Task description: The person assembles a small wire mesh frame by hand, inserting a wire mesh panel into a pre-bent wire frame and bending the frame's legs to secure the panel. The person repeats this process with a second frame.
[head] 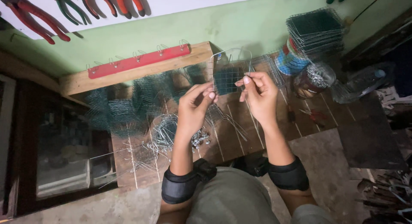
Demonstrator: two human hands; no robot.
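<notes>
At the far left a dark cabinet with a glass front [64, 155] stands beside a low wooden workbench [240, 134], and above them red- and green-handled pliers [38, 18] hang on a white strip of wall. Along the bench's back edge runs a red rail with wire hooks [137, 60], and below it dark green wire mesh pieces [124, 108] lie spread over the planks, next to a tangle of bent silver wires [163, 131] and a small heap of metal clips [199, 139]. The left hand [193, 108] is raised just above that heap, its fingers curled together and pinched on the lower left corner of a small square mesh panel [227, 78], which is held upright in the air over the bench between both hands. A thin wire loop [231, 54] arches over the panel's top. The right hand [259, 95] grips the panel's right edge, thumb and forefinger pressed shut on the wire there, so the mesh sits above and between the two sets of fingertips. Both forearms wear black padded bands near the elbow. Further right small red-handled pliers [315, 115] lie on the bench, then a jar of metal bits [313, 80], a stack of square mesh panels [315, 31] on a blue-and-white tin, and a clear plastic bottle [365, 82].
</notes>
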